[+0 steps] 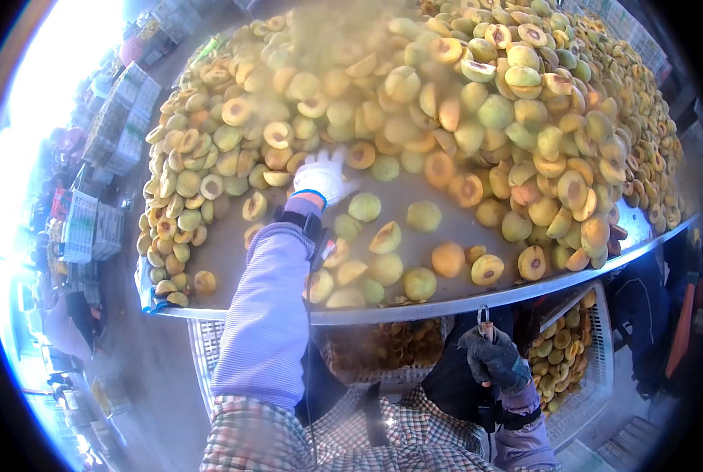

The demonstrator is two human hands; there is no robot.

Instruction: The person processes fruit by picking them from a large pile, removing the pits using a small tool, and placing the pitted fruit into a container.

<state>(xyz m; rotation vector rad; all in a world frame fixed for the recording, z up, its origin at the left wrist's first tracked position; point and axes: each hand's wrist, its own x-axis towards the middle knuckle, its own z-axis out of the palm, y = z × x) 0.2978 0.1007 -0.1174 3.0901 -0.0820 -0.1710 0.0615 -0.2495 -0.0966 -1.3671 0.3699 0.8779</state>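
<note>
A big heap of halved yellow-green peaches covers a metal-rimmed table. Several halves still show the brown pit or its hollow. My left hand, in a white glove, reaches forward to the near edge of the heap. Its fingers are spread among the fruit and I see nothing held in them. Low on the right, just in front of the table rim, my right hand in a dark glove is closed around a small pitting tool. The tool's metal loop points up toward the rim.
A white plastic crate with peach halves stands below the table at right; another crate shows at left. Stacked crates line the left aisle. A person in dark clothes is at far right.
</note>
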